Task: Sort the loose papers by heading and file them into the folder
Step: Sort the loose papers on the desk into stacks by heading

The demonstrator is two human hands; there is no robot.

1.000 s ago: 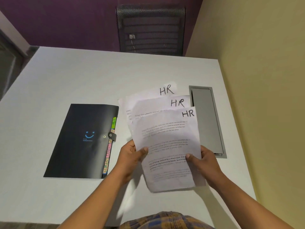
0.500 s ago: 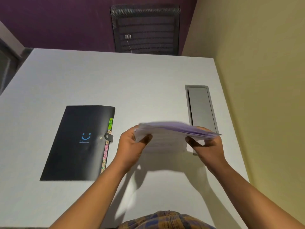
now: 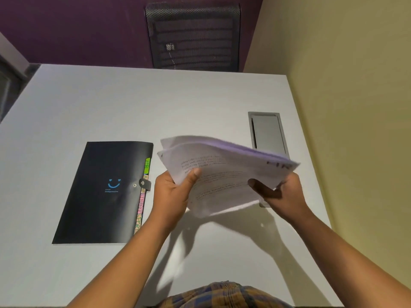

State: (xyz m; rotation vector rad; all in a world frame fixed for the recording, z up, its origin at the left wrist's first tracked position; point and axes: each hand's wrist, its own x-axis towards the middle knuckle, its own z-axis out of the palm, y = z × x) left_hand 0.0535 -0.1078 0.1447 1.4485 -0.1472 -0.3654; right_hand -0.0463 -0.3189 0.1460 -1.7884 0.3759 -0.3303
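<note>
Both hands hold the papers (image 3: 222, 174) in the air above the tabletop's (image 3: 133, 107) right half: left hand (image 3: 173, 194) and right hand (image 3: 282, 194) each pinch a side edge, fingers closed on the sheets. The loose, bowed stack could fan or slip, mixing headings. The black folder (image 3: 104, 192) lies shut toward the left edge. Pale tabletop, purple wall, mesh chair (image 3: 193, 38) beyond.
</note>
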